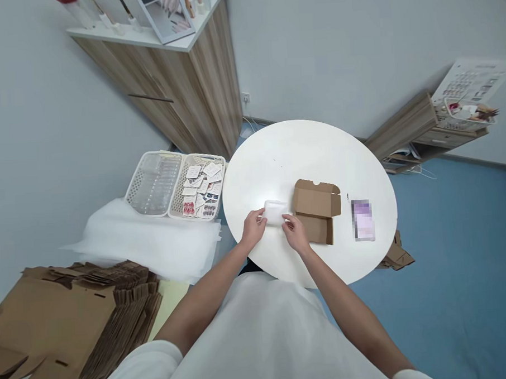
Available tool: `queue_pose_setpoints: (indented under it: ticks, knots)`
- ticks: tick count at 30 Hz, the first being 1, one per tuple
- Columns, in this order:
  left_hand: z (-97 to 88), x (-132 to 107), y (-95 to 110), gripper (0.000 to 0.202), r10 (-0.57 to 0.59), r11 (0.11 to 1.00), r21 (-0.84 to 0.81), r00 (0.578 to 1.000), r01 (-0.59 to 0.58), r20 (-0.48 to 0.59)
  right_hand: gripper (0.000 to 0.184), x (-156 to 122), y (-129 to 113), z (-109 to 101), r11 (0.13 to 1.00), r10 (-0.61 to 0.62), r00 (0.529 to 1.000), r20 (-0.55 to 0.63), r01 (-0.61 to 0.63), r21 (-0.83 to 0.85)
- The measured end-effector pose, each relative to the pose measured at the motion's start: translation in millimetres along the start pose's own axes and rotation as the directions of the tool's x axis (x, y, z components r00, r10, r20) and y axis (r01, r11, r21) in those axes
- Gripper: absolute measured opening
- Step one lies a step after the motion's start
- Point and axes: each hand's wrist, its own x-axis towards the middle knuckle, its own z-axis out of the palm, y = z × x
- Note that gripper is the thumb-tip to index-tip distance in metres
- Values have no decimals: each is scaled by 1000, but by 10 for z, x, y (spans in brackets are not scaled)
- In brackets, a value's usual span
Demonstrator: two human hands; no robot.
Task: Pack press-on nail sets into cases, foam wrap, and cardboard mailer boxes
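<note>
A small white packet [275, 212], apparently wrapped in thin foam sheet, is held between my two hands over the round white table [302, 154]. My left hand [253, 227] pinches its left edge with thumb and fingers. On the opposite edge, the fingers of my right hand [295, 232] are closed at the lower right corner. Just right of the packet lies a brown cardboard box [318, 200] with its lid folded back; its inside shows bare cardboard. What is inside the packet cannot be seen.
A blurred purple item [363, 220] lies on the table's right side. To the left stand a white basket of printed cards [200, 186] and a basket of clear plastic cases [156, 182]. White foam sheets [146, 236] and stacked flat cardboard [70, 320] lie nearer me. A wooden cabinet [168, 76] stands behind.
</note>
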Motion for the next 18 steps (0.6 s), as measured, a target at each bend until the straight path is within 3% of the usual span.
queue_pose_setpoints:
  ticks: [6, 10, 14, 18]
  knots:
    - [607, -177, 409, 37, 39, 997, 67, 991, -47, 127, 34, -200, 304, -724, 998, -63, 996, -69, 61, -26]
    - [925, -232, 569, 34, 71, 974, 195, 976, -113, 207, 33, -222, 494, -1065, 997, -52, 995, -79, 47, -66]
    - [1106, -252, 637, 25, 47, 937, 323, 962, -137, 271, 32, -170, 650, -1221, 994, -16, 999, -44, 11, -113]
    - [1179, -235, 632, 17, -9, 907, 404, 952, -121, 305, 33, -97, 763, -1229, 986, 14, 1000, -2, -14, -165]
